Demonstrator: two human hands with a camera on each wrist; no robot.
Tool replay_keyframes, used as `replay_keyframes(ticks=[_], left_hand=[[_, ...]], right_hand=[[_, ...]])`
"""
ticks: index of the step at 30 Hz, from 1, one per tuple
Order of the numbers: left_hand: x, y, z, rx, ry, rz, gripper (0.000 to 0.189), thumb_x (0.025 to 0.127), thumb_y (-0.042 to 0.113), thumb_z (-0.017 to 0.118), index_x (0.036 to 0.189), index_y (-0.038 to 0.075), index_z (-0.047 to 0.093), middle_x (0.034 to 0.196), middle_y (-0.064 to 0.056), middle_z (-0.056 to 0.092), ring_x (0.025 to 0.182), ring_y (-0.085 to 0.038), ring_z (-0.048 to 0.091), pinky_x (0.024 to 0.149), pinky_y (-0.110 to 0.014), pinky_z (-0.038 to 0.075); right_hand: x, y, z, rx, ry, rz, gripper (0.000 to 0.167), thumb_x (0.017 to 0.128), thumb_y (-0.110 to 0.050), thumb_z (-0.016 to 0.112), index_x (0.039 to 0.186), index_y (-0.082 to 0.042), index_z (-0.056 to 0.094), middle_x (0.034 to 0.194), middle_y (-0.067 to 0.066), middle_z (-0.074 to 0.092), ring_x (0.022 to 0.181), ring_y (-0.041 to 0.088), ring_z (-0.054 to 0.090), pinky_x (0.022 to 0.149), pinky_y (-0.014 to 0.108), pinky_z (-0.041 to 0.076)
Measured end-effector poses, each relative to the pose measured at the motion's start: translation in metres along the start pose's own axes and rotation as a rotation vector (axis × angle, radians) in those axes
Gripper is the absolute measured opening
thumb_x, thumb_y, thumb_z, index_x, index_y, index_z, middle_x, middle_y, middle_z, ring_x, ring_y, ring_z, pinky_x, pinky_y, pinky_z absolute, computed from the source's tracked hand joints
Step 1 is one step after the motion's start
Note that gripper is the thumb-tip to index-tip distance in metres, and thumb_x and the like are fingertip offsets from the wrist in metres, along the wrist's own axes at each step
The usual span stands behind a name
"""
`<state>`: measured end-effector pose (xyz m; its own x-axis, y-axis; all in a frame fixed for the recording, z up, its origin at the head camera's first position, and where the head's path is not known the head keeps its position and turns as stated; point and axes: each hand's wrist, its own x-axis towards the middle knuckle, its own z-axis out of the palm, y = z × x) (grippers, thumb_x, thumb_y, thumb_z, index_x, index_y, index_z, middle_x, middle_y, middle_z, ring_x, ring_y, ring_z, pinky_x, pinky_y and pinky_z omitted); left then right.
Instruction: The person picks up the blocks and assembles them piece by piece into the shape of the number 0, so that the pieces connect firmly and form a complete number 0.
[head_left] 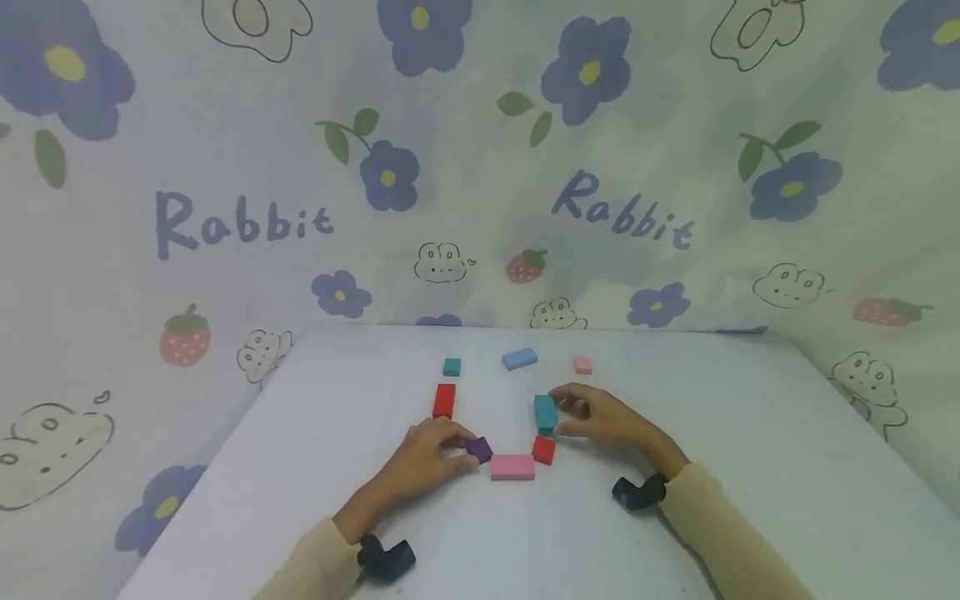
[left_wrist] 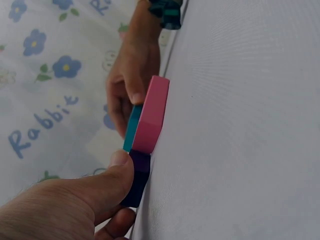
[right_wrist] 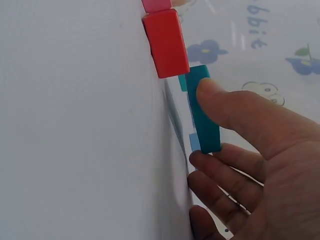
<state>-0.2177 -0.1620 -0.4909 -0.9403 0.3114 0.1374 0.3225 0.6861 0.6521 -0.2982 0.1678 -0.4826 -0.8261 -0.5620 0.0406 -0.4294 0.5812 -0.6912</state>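
Note:
My left hand (head_left: 423,458) pinches a small purple block (head_left: 480,451) between thumb and fingers, at the left end of a long pink block (head_left: 513,467). In the left wrist view the purple block (left_wrist: 137,180) stands right at the pink block's end. A long teal block (head_left: 545,414) is held by my right hand (head_left: 606,417), thumb at its near end and fingertips at its far end. Just nearer than it sits a small red block (head_left: 543,450), beside the pink block's right corner. Seen from the right wrist, the teal block (right_wrist: 204,112) lies close to the red block (right_wrist: 166,44).
Beyond my left hand lies a long red block (head_left: 444,401). Farther back on the white table (head_left: 712,400) are a small teal block (head_left: 452,367), a tilted light-blue block (head_left: 520,358) and a small light-pink block (head_left: 582,365). A patterned curtain (head_left: 465,167) hangs behind.

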Motion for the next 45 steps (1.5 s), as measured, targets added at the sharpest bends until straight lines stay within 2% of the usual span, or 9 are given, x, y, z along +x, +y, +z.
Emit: replay_keyframes(ticks=[6,13,19,26,31,38,45], left_hand=[[-0.0003,0.0001,0.0008,-0.009,-0.001,0.011,0.028,0.084,0.039,0.079,0.107,0.026,0.071,0.099,0.013,0.065,0.103,-0.012,0.060,0.099,-0.047,0.038],[-0.0012,0.0015,-0.0003,0.002,-0.013,-0.026,0.029,0.084,0.039,0.078,0.109,0.025,0.070,0.099,0.012,0.063,0.103,-0.011,0.058,0.099,-0.049,0.039],[0.0001,0.0037,-0.0039,0.007,-0.015,-0.004,0.028,0.085,0.037,0.078,0.109,0.025,0.070,0.099,0.012,0.064,0.103,-0.012,0.058,0.098,-0.047,0.039],[-0.0020,0.0016,-0.0040,0.004,-0.016,-0.006,0.029,0.084,0.038,0.079,0.109,0.025,0.071,0.099,0.012,0.063,0.102,-0.012,0.059,0.099,-0.048,0.040],[-0.0003,0.0026,-0.0027,0.004,-0.021,0.003,0.030,0.085,0.039,0.078,0.110,0.025,0.070,0.100,0.012,0.063,0.104,-0.012,0.059,0.099,-0.047,0.038],[0.0012,0.0050,-0.0015,0.020,-0.017,-0.036,0.030,0.083,0.038,0.080,0.109,0.026,0.071,0.099,0.013,0.063,0.102,-0.010,0.057,0.097,-0.047,0.041],[0.0009,0.0037,-0.0018,0.004,-0.019,-0.016,0.029,0.084,0.038,0.078,0.110,0.026,0.070,0.100,0.013,0.065,0.103,-0.011,0.058,0.098,-0.046,0.039]], right_hand=[[-0.0019,0.0029,0.0023,0.005,0.003,0.011,0.057,0.085,-0.033,0.079,0.135,-0.017,0.058,0.128,0.001,0.063,0.115,0.021,0.058,0.100,0.043,0.051],[-0.0027,0.0056,0.0044,0.002,-0.016,-0.034,0.058,0.085,-0.035,0.080,0.135,-0.017,0.057,0.129,0.002,0.060,0.117,0.021,0.055,0.101,0.039,0.052],[-0.0025,0.0052,0.0065,0.015,-0.002,-0.006,0.059,0.084,-0.037,0.080,0.135,-0.017,0.057,0.132,0.003,0.058,0.122,0.023,0.053,0.106,0.048,0.048],[-0.0009,0.0065,0.0080,0.017,-0.003,-0.035,0.052,0.089,-0.035,0.075,0.134,-0.016,0.058,0.133,0.003,0.059,0.123,0.023,0.055,0.107,0.047,0.047],[-0.0030,0.0035,0.0070,0.029,0.037,-0.001,0.048,0.089,-0.033,0.076,0.131,-0.016,0.061,0.129,0.002,0.061,0.120,0.023,0.056,0.106,0.048,0.048],[-0.0033,0.0020,0.0074,0.013,0.043,0.007,0.049,0.088,-0.033,0.077,0.132,-0.017,0.061,0.130,0.001,0.061,0.122,0.021,0.056,0.106,0.046,0.048],[-0.0026,0.0028,0.0086,0.004,0.060,0.017,0.048,0.087,-0.032,0.077,0.130,-0.017,0.062,0.127,0.000,0.062,0.119,0.021,0.057,0.105,0.047,0.049]])
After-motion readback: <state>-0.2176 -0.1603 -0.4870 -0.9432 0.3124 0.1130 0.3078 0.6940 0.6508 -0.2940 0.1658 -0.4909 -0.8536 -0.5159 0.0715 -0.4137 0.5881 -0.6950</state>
